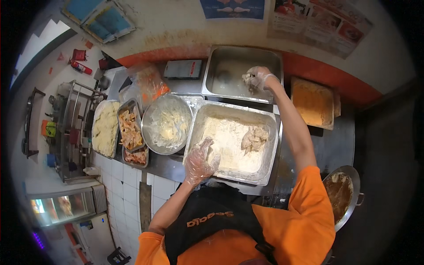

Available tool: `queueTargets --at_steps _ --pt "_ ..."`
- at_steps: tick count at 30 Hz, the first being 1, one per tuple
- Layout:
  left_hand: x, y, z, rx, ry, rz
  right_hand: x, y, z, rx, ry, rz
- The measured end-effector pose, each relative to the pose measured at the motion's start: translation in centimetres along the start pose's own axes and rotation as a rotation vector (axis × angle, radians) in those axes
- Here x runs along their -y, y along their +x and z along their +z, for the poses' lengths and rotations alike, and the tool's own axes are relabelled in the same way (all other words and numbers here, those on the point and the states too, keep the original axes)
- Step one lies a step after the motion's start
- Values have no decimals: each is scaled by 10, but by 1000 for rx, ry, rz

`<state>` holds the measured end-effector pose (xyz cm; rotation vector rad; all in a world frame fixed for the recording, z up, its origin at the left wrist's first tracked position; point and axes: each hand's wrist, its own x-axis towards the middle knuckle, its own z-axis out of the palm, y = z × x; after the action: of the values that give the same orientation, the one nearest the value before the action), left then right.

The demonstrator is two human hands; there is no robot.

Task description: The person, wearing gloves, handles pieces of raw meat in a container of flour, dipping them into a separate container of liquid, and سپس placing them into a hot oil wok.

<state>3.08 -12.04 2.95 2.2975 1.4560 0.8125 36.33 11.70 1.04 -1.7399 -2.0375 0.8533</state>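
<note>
My right hand (261, 77), in a clear plastic glove, is over the right side of a deep steel pan (208, 78) with cloudy liquid in its bottom. Its fingers are curled around a pale, flour-coated piece of chicken (247, 79), mostly hidden by the hand. Nearer to me stands a second steel pan (272, 155), holding white flour (228, 142). Coated chicken pieces (254, 138) lie heaped on the flour at the right. My gloved left hand (201, 163) reaches over this pan's near left side, fingers apart and dusted with flour, holding nothing.
Left of the flour pan are a steel bowl (147, 132) with batter residue, trays of raw chicken pieces (130, 129) and a tray of pale yellow coating (105, 129). A pan of orange-brown powder (311, 102) stands right. A wok of brown oil (339, 195) is at lower right.
</note>
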Motion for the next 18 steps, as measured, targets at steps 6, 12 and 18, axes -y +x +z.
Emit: queueTargets --at_steps 6,12,18 --pt "0 2 -6 -70 -80 49 45 -49 -35 -59 584 -42" --pt "13 -2 -8 -22 -328 -26 99 -144 -42 51 609 28" --pt "31 -9 -11 -52 -945 -213 82 -184 10 -327 33 -188"
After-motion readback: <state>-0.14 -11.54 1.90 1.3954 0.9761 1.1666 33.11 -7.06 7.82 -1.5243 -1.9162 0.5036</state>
